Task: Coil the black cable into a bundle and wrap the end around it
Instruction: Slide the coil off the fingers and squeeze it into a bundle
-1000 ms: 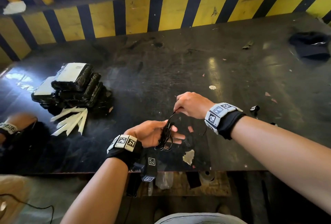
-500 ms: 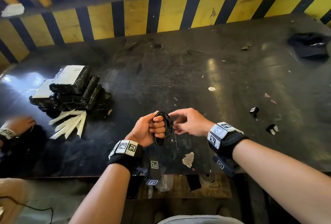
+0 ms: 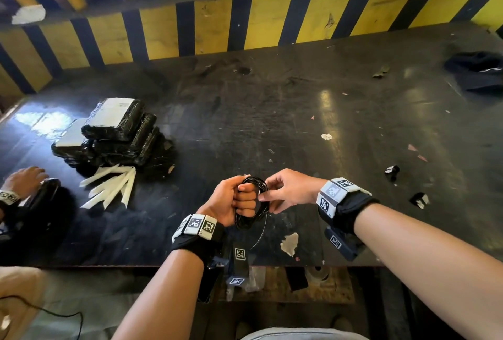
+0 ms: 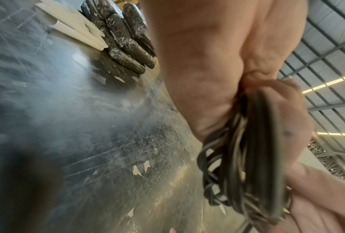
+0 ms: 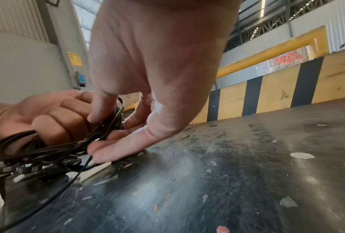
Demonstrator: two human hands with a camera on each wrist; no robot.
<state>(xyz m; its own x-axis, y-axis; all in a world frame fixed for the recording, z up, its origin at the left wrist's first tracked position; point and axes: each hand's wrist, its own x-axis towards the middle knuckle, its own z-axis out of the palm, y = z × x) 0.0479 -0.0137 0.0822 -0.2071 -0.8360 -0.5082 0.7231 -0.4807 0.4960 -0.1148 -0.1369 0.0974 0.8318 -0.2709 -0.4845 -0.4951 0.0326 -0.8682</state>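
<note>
The black cable (image 3: 254,205) is a coil of several loops, held upright just above the near edge of the dark table (image 3: 299,100). My left hand (image 3: 239,198) grips the coil's left side in a fist, fingers curled through the loops. My right hand (image 3: 285,190) pinches the coil's right side. In the right wrist view the thumb (image 5: 100,113) lies on the cable (image 5: 68,149) with the other fingers (image 5: 116,149) under it. A thin loose end (image 3: 260,235) trails down to the table. The left wrist view shows the loops (image 4: 257,157) bunched in my left hand (image 4: 207,63).
A stack of black wrapped packs (image 3: 117,132) and several white strips (image 3: 111,187) lie at the left. Another person's hand (image 3: 24,179) rests at the far left edge. A dark cap (image 3: 476,70) sits back right, small black scraps (image 3: 392,171) at the right. A yellow-black striped barrier (image 3: 272,18) runs behind.
My left hand has turned from an open palm under the coil into a fist holding it upright. My right hand came down from pulling the strand and now pinches the coil's right side.
</note>
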